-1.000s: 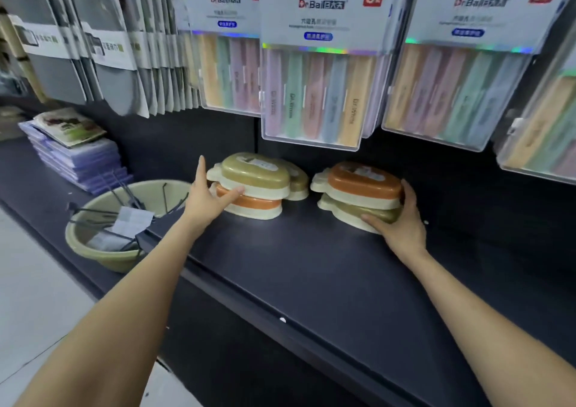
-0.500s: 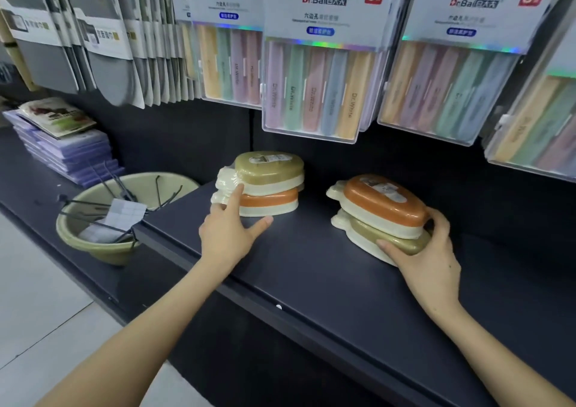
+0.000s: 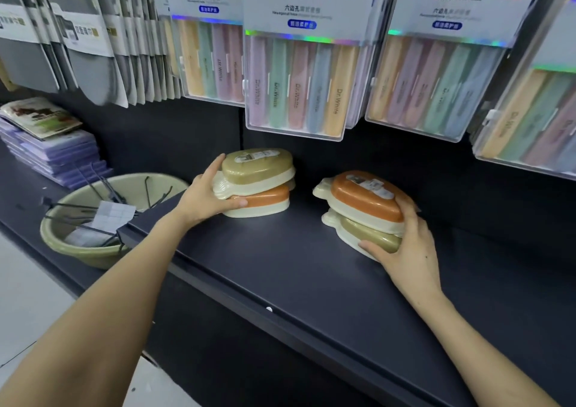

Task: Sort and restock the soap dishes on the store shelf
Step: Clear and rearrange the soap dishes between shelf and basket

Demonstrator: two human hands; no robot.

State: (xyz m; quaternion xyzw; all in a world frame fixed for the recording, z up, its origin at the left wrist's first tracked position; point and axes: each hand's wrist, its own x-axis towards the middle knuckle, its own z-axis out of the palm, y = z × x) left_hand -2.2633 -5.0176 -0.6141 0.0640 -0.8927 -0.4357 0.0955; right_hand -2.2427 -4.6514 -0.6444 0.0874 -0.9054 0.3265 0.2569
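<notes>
The left hand (image 3: 202,199) is gripping the left stack of soap dishes (image 3: 260,182) at eleven o'clock on the shelf (image 3: 280,266), with the thumb on the orange dish and the fingers on the olive one. The right hand (image 3: 405,250) is clasping the tilted right stack (image 3: 364,200) at two o'clock.

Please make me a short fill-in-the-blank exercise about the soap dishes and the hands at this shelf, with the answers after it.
1. The ___ hand grips the stack that has the orange dish on top.
2. The left hand grips a stack with an olive dish resting on an ___ one.
3. The green basin stands to the ___ of both stacks.

Missing words: right; orange; left.
</notes>
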